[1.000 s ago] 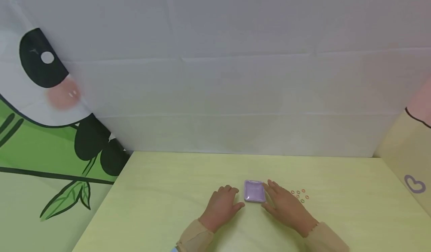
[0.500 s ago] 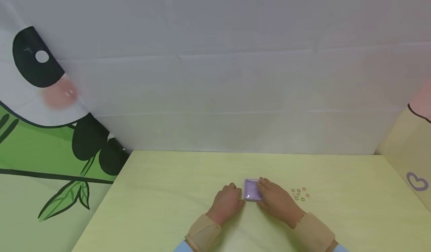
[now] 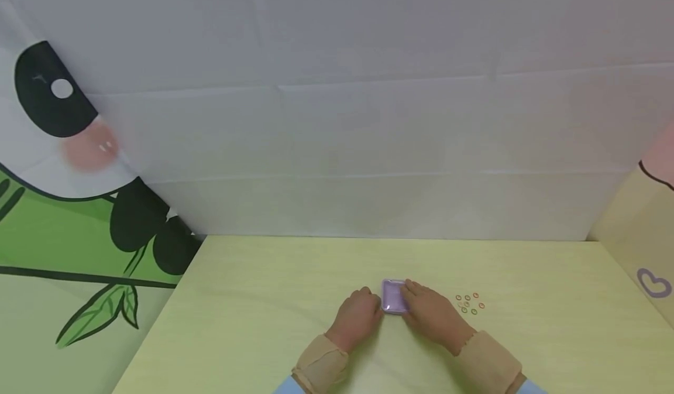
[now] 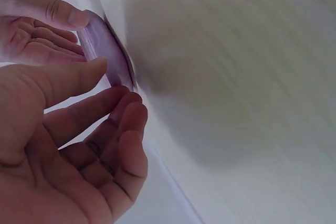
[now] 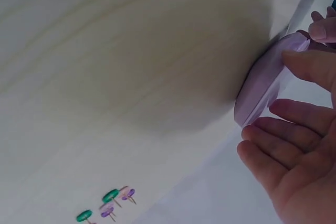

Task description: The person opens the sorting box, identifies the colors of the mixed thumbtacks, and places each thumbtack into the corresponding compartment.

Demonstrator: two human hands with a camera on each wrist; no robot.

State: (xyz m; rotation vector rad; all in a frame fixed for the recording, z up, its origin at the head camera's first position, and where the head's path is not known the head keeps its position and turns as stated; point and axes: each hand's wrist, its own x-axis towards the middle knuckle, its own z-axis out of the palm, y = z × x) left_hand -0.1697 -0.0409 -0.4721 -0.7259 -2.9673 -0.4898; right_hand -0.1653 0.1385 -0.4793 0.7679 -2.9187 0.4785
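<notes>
A small purple square dish (image 3: 392,297) with a raised rim sits low at the middle of the yellow table (image 3: 295,277), between a person's two hands; whether its base rests fully on the tabletop is hard to tell. The left hand (image 3: 356,319) grips the dish at its left edge, the thumb on the near side and the index fingertip at the end, with the other fingers curled in toward the palm. The right hand (image 3: 433,317) holds the right side, its thumb against the near wall and its fingers reaching round the right end, covering part of the dish from above.

To the right of the right hand, apart from the dish, a loose group of small pins (image 3: 467,298) lies on the table. The right wrist view shows green, pink and purple heads with thin prongs.

Beige cuffs (image 3: 320,363) cover both wrists, with light blue sleeves (image 3: 289,386) at the near edge. A pale, creased backdrop (image 3: 337,119) stands at the far side. On the left is a cartoon panel (image 3: 63,224) with a large dark eye and green leaves; on the right, a cream panel (image 3: 626,230) bears a purple heart outline.
</notes>
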